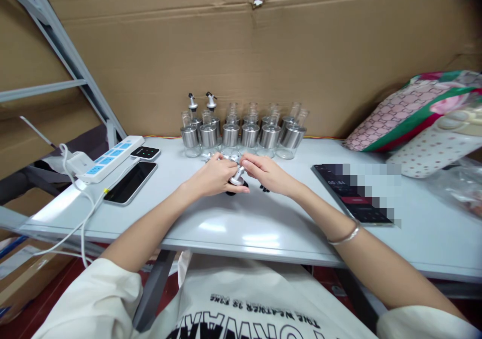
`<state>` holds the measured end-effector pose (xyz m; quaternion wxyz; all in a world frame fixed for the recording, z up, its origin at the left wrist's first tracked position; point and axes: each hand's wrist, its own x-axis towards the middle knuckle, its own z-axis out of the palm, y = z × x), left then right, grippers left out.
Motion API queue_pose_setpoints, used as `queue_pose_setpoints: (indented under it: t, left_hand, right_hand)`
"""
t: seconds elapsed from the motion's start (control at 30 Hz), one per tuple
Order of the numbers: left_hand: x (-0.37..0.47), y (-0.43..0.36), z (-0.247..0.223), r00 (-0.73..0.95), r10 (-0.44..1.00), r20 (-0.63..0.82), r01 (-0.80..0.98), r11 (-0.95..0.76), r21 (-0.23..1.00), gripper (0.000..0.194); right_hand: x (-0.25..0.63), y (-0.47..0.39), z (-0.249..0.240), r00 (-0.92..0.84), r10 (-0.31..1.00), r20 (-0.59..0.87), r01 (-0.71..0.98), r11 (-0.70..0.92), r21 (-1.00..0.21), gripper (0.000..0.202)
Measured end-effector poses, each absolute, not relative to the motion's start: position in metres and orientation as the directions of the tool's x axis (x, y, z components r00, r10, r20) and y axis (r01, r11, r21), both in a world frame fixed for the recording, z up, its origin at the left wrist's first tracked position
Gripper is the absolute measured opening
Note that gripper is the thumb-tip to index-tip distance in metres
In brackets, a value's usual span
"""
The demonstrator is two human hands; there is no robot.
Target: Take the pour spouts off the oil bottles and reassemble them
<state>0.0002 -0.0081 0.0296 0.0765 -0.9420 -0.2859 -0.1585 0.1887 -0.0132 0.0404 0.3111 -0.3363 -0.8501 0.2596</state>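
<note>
L hand [215,177] gripping silver/blk pourer [237,180] ctr of frame, R hand [266,173] fingertips pinched at its upper end, glass/steel bottles [250,137] in rows just above ctr, phone [130,182] + pwr strip [115,158] mid-left

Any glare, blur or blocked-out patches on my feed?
Head view: white glare streaks on the near tabletop; head view: blocky pixelation over the right-side phone; head view: left hand and right hand fairly sharp.

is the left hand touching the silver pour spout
Touching. The head view shows it: the left hand grips the silver pour spout, with no gap between them.
</note>
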Motion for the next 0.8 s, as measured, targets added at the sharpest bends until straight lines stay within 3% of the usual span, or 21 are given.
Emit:
queue_pose_setpoints:
  t: [0.2, 0.33, 0.43, 0.57, 0.7, 0.8]
  left_hand:
    - [0.0, -0.008, 0.028, 0.785, 0.496, 0.371, 0.56, -0.825, -0.082, 0.048]
    - [-0.002, -0.007, 0.03, 0.761, 0.54, 0.36, 0.593, -0.804, -0.049, 0.05]
    - [-0.002, -0.007, 0.032, 0.755, 0.555, 0.35, 0.604, -0.796, -0.038, 0.05]
    - [-0.001, -0.009, 0.033, 0.756, 0.552, 0.353, 0.598, -0.801, -0.028, 0.05]
    - [-0.001, -0.009, 0.034, 0.751, 0.55, 0.366, 0.598, -0.801, -0.025, 0.05]
    - [-0.001, -0.009, 0.034, 0.752, 0.547, 0.367, 0.594, -0.804, -0.017, 0.05]
  right_hand:
    - [0.194, -0.005, 0.038, -0.513, 0.806, 0.295, 0.385, 0.523, -0.76, 0.053]
    - [0.214, 0.01, 0.041, -0.474, 0.842, 0.258, 0.406, 0.47, -0.784, 0.05]
    - [0.233, 0.023, 0.042, -0.533, 0.831, 0.159, 0.519, 0.469, -0.715, 0.039]
    - [0.25, 0.034, 0.038, -0.487, 0.873, -0.022, 0.747, 0.403, -0.528, 0.025]
    - [0.254, 0.037, 0.032, -0.509, 0.841, -0.181, 0.8, 0.386, -0.459, 0.019]
    - [0.254, 0.038, 0.03, -0.53, 0.828, -0.184, 0.799, 0.415, -0.435, 0.019]
